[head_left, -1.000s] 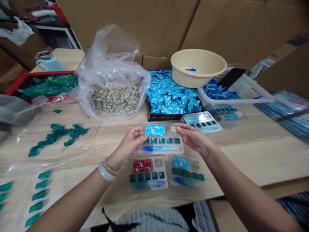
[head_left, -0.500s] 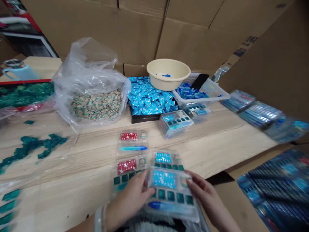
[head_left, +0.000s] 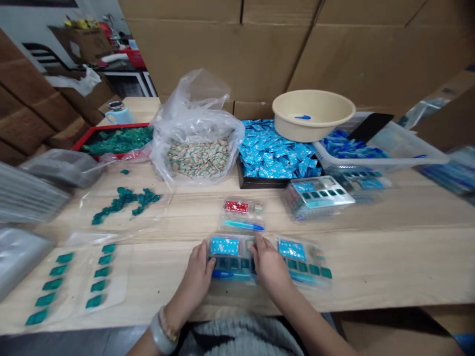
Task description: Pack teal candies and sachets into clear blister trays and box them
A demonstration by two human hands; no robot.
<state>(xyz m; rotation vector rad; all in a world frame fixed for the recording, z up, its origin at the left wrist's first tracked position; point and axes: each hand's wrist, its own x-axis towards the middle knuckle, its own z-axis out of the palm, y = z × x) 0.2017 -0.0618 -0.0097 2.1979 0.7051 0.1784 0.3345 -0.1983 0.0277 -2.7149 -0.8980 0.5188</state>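
Observation:
A clear plastic tray holding a blue packet, a row of dark green squares and a blue pen lies at the table's near edge. My left hand grips its left side and my right hand grips its right side, fingers closed over the rim. A second tray with a blue packet lies just to the right, touching my right hand. A tray with a red packet and a blue pen lies just behind. A stack of filled trays stands further right.
Behind are a plastic bag of packets, a black box of blue packets, a beige basin and a white basket. A red tray of green pieces, loose green pieces and rows on film lie left.
The tray with the blue packet came down from mid-air, passed close to my body, and now rests on the table where the red-packet tray lay. The camera view swung left.

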